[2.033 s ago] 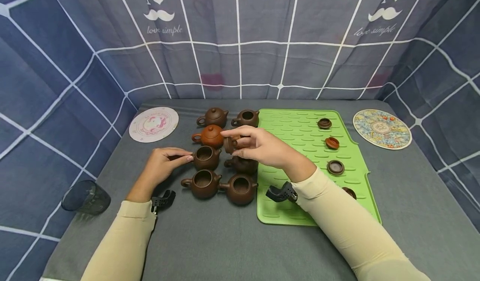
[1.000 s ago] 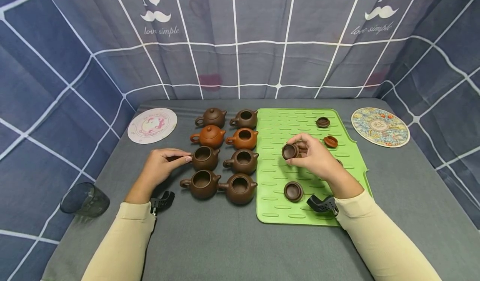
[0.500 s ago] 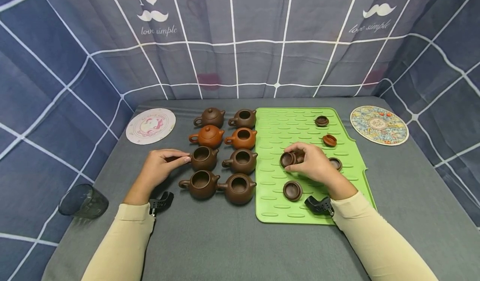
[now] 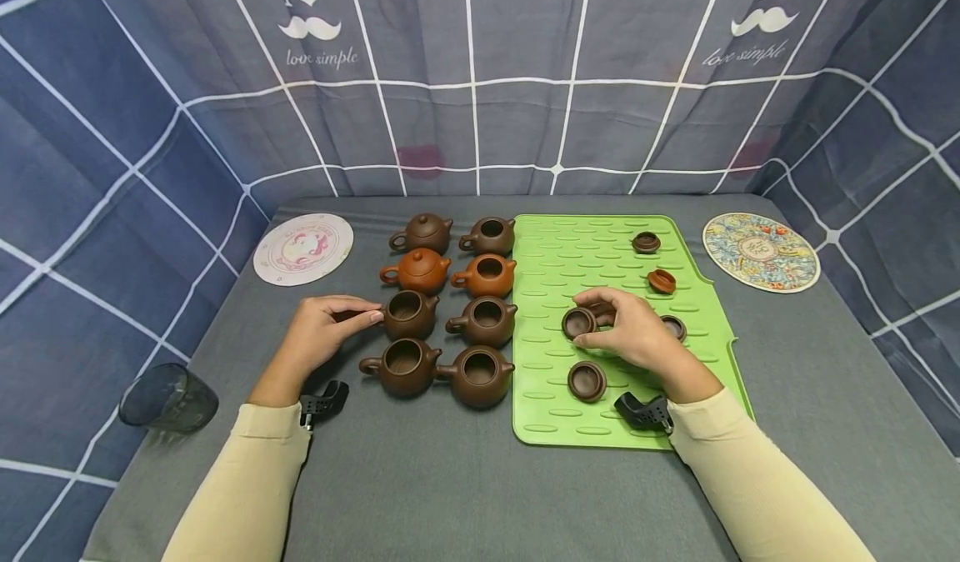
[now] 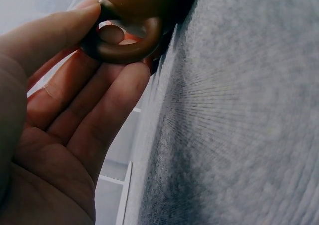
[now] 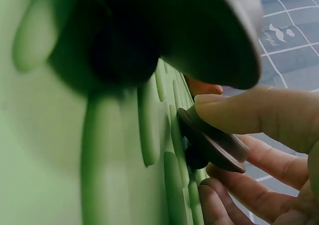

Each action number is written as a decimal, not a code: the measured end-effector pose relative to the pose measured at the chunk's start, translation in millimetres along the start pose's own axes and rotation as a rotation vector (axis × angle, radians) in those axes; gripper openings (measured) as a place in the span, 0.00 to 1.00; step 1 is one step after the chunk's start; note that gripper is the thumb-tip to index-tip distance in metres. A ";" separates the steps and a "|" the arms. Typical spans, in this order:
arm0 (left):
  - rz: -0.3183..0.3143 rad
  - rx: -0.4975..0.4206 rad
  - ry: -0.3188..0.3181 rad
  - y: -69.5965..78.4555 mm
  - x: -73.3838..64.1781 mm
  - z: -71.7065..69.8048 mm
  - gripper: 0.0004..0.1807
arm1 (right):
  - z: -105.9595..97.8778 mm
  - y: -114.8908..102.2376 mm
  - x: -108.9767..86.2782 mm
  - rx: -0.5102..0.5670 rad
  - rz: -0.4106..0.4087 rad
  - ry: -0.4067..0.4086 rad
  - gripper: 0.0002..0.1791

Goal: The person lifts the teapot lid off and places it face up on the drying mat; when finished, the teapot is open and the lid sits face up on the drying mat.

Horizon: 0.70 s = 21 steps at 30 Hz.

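My left hand point(image 4: 324, 334) pinches the handle of a brown open teapot point(image 4: 408, 314); in the left wrist view thumb and fingers close around that looped handle point(image 5: 124, 51). Over the green mat point(image 4: 540, 412) my right hand point(image 4: 626, 324) holds a brown teapot lid point(image 4: 579, 323) between thumb and fingers, hollow side up. In the right wrist view this lid point(image 6: 214, 143) has its knob down, right at the mat. Another brown rounded shape shows behind it under the fingers. A second lid point(image 4: 587, 381) lies nearer the front and looms large in the right wrist view.
Two lidded teapots, one brown point(image 4: 422, 233) and one orange point(image 4: 417, 271), stand at the back left among several open ones point(image 4: 480, 376). More lids point(image 4: 662, 281) lie along the mat's right side. Round coasters point(image 4: 303, 249) flank the setup; a dark glass point(image 4: 168, 398) stands left.
My right hand has carried the lid from above the teapots rightward and down to the mat, leaving a brown teapot's opening in view. My left hand stays at its teapot's handle.
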State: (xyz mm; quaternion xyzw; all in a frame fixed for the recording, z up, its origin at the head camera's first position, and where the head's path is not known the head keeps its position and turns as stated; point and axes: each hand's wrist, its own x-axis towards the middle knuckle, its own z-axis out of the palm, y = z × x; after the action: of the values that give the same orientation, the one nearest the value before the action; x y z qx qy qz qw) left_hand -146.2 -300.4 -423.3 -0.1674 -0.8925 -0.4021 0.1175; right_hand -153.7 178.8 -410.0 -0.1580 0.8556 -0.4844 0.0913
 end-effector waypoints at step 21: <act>-0.032 -0.019 -0.011 -0.5 -0.4 -0.7 0.07 | -3.7 1.0 -7.3 -0.065 -0.053 0.051 0.33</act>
State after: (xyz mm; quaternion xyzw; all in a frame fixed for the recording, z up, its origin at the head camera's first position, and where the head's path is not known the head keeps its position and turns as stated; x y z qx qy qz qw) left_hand -146.0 -301.3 -423.2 -0.1563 -0.8919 -0.4113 0.1046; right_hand -148.2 184.9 -408.9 -0.1712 0.8683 -0.4627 0.0511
